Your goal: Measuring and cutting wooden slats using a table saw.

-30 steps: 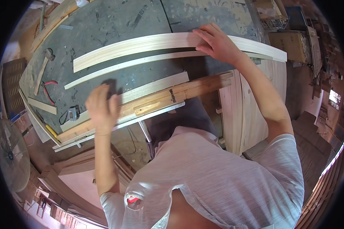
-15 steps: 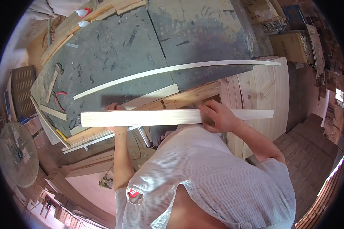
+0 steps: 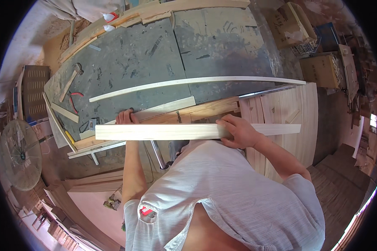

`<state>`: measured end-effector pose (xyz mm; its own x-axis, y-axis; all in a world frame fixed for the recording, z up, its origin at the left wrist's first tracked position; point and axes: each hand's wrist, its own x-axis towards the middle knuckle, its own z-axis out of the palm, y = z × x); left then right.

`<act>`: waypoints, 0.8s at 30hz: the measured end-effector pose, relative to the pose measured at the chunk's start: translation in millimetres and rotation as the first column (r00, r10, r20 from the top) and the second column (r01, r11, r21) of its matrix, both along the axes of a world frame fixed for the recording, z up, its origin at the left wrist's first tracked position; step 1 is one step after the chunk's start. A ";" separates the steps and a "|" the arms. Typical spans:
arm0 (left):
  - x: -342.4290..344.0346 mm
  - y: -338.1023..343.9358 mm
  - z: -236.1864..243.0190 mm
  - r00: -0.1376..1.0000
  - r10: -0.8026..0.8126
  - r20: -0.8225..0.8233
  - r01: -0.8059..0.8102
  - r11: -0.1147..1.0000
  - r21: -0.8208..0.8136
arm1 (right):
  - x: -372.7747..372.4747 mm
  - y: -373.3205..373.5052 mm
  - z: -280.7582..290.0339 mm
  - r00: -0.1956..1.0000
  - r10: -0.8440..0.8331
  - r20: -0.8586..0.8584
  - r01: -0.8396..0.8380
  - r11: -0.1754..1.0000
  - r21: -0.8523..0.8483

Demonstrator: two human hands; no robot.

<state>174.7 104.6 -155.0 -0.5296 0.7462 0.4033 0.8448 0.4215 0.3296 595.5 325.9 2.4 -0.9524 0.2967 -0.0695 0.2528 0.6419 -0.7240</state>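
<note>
Presently, head view: the board (image 3: 163, 132) is in hand at the near edge of the desk (image 3: 134, 54). Right hand (image 3: 238, 132): fingers clamped on board. Left hand (image 3: 127, 116): partly hidden beneath board, finger closure cannot be told. Pickup appears complete; setting down is not yet done. The strip (image 3: 188, 81) lies apart on the desk.

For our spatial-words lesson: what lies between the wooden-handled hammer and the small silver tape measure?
Red-handled metal pliers lie between the hammer and tape measure in the head view.
</note>
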 end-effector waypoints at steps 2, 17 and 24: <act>1.7 5.6 0.9 1.000 0.013 0.000 -0.013 1.000 -0.013 | 6.0 -6.0 -2.6 1.000 -0.004 -0.006 0.004 1.000 -0.004; -4.5 1.2 -6.0 1.000 -0.017 -0.014 0.018 0.999 0.026 | 58.3 -74.9 0.6 0.990 -0.113 0.089 0.114 0.993 -0.007; -3.4 -0.2 -8.0 0.997 -0.035 -0.067 0.039 0.997 0.060 | 70.5 -101.8 5.4 0.982 -0.164 0.089 0.164 0.986 0.005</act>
<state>171.4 104.4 -163.0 -0.4726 0.7377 0.4821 0.8803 0.3699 0.2970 666.0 224.1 7.7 -0.8808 0.4480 -0.1530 0.4181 0.5845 -0.6953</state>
